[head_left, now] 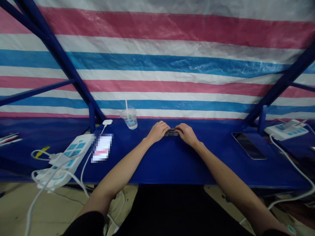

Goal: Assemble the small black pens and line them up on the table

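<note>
Pinching a small dark object [171,132] from both ends, left hand [158,130] and right hand [186,133] meeting at the far middle of the blue desk [157,164], each grip curled tight on its own end, just before the striped tarp [157,65]. Seemingly mid-handling: held low over or on the desk, mostly hidden by fingers, so no telling what is finished on it or what is left. Lying untouched around: plastic cup [129,118] with straw to the left, power strip [73,152] further left, dark phone [248,145] well to the right.
</note>
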{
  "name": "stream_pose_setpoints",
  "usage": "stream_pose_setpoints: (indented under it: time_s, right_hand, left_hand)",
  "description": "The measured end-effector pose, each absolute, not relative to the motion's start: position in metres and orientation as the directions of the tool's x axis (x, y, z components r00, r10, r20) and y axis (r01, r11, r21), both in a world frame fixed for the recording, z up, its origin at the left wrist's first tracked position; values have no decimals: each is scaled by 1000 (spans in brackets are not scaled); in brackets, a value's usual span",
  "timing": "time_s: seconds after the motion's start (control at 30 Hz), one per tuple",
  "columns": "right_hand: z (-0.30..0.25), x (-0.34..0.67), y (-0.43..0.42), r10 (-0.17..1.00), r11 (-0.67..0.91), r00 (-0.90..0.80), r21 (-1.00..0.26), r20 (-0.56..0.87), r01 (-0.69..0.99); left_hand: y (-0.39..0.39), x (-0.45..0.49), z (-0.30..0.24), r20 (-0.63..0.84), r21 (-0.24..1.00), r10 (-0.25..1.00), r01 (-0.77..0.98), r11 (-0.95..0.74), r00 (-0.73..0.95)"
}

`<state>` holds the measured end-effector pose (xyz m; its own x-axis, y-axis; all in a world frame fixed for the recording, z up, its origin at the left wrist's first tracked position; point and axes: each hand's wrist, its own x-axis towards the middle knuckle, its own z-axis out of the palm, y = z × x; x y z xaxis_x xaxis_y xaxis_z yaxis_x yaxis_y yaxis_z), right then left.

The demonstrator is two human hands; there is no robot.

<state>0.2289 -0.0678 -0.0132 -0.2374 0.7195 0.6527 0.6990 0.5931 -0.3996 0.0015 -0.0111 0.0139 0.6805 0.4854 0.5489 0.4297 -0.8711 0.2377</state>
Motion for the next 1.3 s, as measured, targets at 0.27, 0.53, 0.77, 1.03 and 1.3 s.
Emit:
stream_pose_setpoints:
  time_s: [0.27, 0.53, 0.77, 1.03, 1.3]
  right_hand:
    - [-13, 226, -69, 711, 603, -245, -392, 659, 695]
    - [-14, 224, -69, 705, 609, -249, -386, 665, 693]
    - [-13, 224, -70, 704, 615, -263, -382, 659, 690]
    - [-14, 223, -70, 713, 611, -266, -390, 649, 689]
    - [-17, 223, -69, 707, 620, -241, -417, 665, 665]
  left_hand:
    - [-10, 2, 12, 556, 208, 440, 394, -895, 705]
    - [-11, 3, 11, 529, 231, 452, 390, -891, 718]
    - [-9, 3, 10, 521, 206, 413, 359, -910, 747]
    - [-10, 5, 10, 497, 216, 417, 357, -909, 761]
    - [-10, 7, 5, 501, 246, 431, 353, -902, 750]
